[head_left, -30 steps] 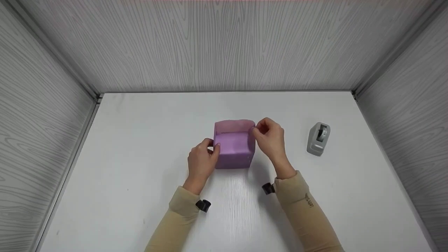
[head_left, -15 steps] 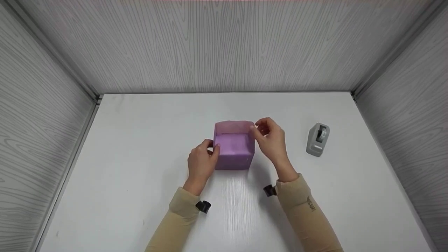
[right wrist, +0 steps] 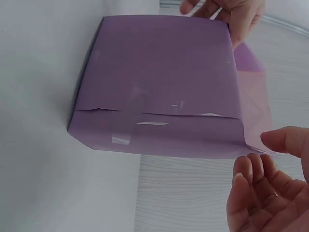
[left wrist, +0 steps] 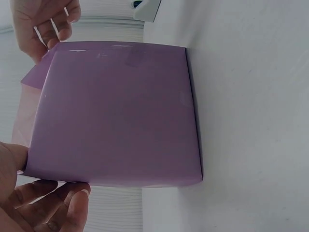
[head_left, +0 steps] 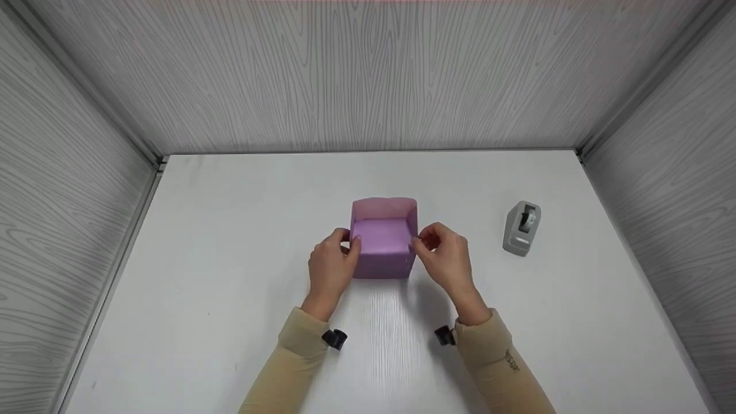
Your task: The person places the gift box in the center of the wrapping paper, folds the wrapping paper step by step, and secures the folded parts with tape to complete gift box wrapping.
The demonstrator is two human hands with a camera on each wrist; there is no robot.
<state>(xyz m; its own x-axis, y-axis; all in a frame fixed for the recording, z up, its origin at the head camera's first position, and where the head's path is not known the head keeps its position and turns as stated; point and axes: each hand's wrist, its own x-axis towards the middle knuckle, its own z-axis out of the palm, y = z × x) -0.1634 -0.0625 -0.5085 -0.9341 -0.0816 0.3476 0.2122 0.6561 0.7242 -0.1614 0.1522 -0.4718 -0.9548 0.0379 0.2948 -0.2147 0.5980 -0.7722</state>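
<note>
A purple paper box (head_left: 382,266) stands open-topped on the table, its far wall a lighter pink inside. My left hand (head_left: 332,267) grips the left wall, thumb at the near corner and the other fingers outside. At the opposite side, my right hand (head_left: 448,261) pinches the top edge of the right wall close to the near corner. From the right wrist, a strip of clear tape (right wrist: 128,116) shows across a seam on the near face, with narrow gaps along that seam. The right fingers (right wrist: 256,166) lie along the outside of the edge.
A grey tape dispenser (head_left: 521,229) stands to the right of the box on the white table (head_left: 241,207). Wood-grain panels (head_left: 368,80) close in the back and both sides. A black wrist camera (head_left: 445,335) sits at each cuff.
My right hand has slid toward me along the right wall's top edge, from the far corner to the near one. My left hand and the box have barely moved.
</note>
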